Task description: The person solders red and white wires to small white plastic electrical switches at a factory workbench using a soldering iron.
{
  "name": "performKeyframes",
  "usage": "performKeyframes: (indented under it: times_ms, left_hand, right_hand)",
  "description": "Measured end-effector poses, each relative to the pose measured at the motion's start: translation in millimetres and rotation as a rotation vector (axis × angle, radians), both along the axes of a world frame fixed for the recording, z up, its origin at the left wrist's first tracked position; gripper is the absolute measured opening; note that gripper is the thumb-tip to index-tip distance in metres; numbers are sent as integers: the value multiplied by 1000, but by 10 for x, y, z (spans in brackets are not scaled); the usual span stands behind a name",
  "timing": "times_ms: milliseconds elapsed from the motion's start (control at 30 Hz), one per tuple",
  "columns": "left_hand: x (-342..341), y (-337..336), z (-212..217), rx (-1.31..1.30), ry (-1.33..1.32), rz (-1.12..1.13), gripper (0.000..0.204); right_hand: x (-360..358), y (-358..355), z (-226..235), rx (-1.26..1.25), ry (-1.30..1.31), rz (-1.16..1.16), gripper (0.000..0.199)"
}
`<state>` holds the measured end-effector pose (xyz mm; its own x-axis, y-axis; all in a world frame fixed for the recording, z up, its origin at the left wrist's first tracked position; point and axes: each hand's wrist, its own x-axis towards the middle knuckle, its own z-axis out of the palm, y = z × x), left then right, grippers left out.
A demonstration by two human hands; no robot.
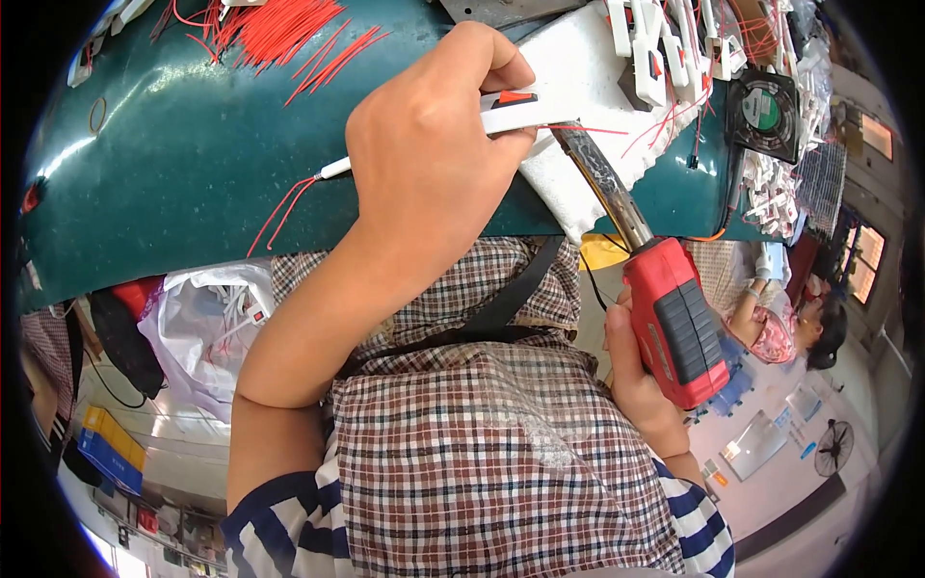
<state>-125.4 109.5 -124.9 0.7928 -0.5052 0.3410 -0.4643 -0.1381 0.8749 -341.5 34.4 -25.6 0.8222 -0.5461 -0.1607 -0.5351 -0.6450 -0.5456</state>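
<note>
My left hand (pixel 424 144) is closed around a slim white plastic switch housing (pixel 513 118) with a red and black rocker. From the housing's right end a thin red wire (pixel 602 129) runs out. On the other side of the hand, a white stem (pixel 335 169) pokes out with two red wires hanging from it. My right hand (pixel 644 390) grips the red and black handle of a soldering iron (pixel 679 323). Its dark metal barrel slants up and left, the end close to the wire at the housing; whether they touch I cannot tell.
White foam sheet (pixel 568 197) lies beneath the work on a green table (pixel 193 144). Red wires (pixel 284 34) are heaped at the back left. White switch pieces (pixel 650 72) and a small black fan (pixel 764 114) stand right. A plastic bag (pixel 212 318) hangs lower left; another person (pixel 780 323) sits at right.
</note>
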Motion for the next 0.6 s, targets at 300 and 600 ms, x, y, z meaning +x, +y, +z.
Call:
performKeyframes:
  times_ms: [300,600]
  left_hand:
    - [-14,4,-8,2,14,-4,31]
    - [-12,12,23,41,76,-34,31]
  right_hand:
    - [-25,15,57,30,64,-43,21]
    - [-51,-7,9,15,15,-25,24]
